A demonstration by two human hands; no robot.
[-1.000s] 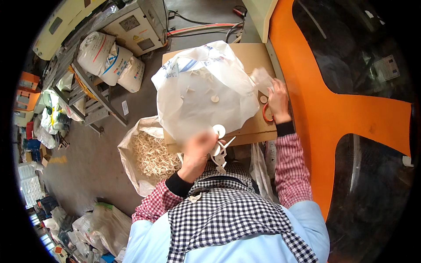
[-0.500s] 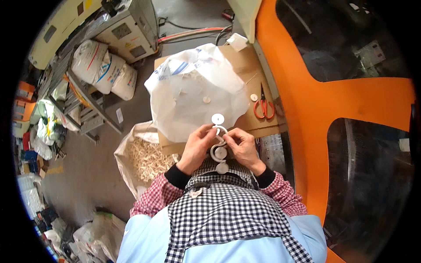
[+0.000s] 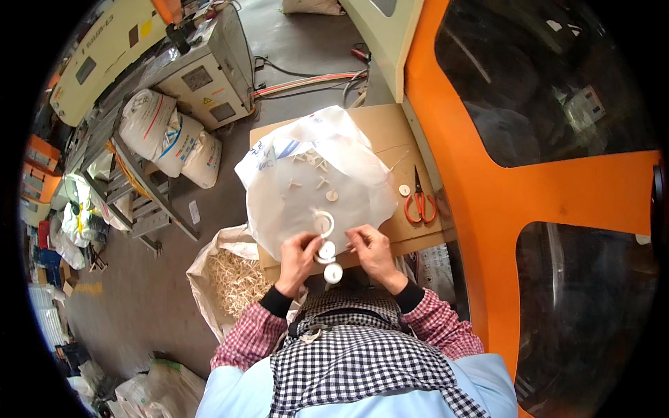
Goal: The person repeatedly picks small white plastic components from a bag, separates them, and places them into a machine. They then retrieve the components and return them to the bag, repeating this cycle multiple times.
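Observation:
My left hand [image 3: 300, 256] pinches a white plastic moulding [image 3: 334, 272], made of a curved, ring-like part and joined round discs. The moulding hangs between my hands, its upper curve blurred over the near edge of a translucent white plastic bag [image 3: 279, 219]. My right hand [image 3: 376, 256] is just right of the moulding, apart from it, with thumb and fingertips drawn together. Whatever those fingertips may hold is too small to make out. On the bag lie several small white cross-shaped pieces [image 3: 323, 182] and a round white disc [image 3: 332, 196].
Red-handled scissors [image 3: 419, 207] and a small white disc [image 3: 404, 189] lie on the cardboard [image 3: 390, 136] to the right. A sack of thin pale scraps [image 3: 237, 282] stands at lower left. An orange machine frame [image 3: 481, 181] borders the right; a metal step ladder [image 3: 153, 202] stands left.
My right hand has let go of the moulding and moved apart from it. The moulding has shifted left with my left hand; the disc at its top end no longer shows. The view has tilted.

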